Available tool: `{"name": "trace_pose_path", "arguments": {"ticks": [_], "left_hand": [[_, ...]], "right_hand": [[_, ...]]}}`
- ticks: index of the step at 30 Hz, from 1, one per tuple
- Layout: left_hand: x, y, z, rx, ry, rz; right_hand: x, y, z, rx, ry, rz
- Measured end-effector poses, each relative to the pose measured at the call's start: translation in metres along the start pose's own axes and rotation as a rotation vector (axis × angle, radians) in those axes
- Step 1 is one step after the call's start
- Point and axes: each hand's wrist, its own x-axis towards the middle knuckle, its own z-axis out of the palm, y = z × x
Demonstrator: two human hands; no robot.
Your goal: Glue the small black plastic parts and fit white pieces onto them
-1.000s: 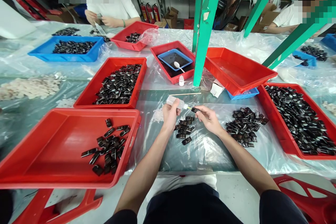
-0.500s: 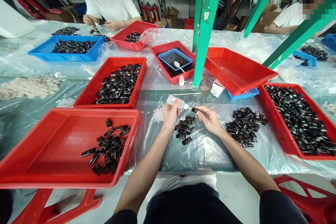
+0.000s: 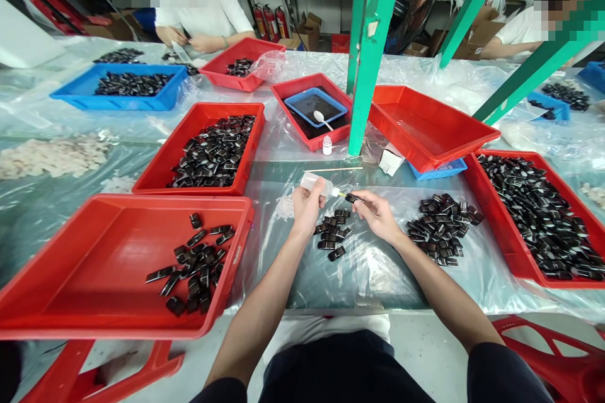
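Observation:
My left hand [image 3: 305, 206] is wrapped round a small clear squeeze bottle [image 3: 316, 183] whose yellowish nozzle points right. Its tip meets a small black part [image 3: 352, 198] pinched in the fingers of my right hand [image 3: 377, 215]. Both hands hover just above the plastic-covered table. Under them lies a small cluster of the same black parts [image 3: 333, 231]. A bigger heap of black parts [image 3: 440, 227] lies to the right of my right hand.
A red tray [image 3: 70, 289] at the near left holds several black parts. Fuller red trays stand at middle left [image 3: 166, 157] and far right [image 3: 501, 227]. A green post [image 3: 370, 50] rises behind my hands. Two other people work at the far side.

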Motion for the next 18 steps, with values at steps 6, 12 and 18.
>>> {"name": "trace_pose_path", "arguments": {"ticks": [6, 12, 18], "left_hand": [[0.0002, -0.0003, -0.0005, 0.003, -0.005, 0.005], [0.0001, -0.0005, -0.0002, -0.007, -0.001, 0.012], [-0.0004, 0.0014, 0.0003, 0.0, -0.003, 0.013]], "right_hand": [[-0.0001, 0.0001, 0.0001, -0.011, 0.004, 0.005], [-0.0004, 0.0004, -0.0002, -0.007, 0.0, 0.002], [-0.0001, 0.0007, 0.0, -0.005, 0.005, 0.001]]}}
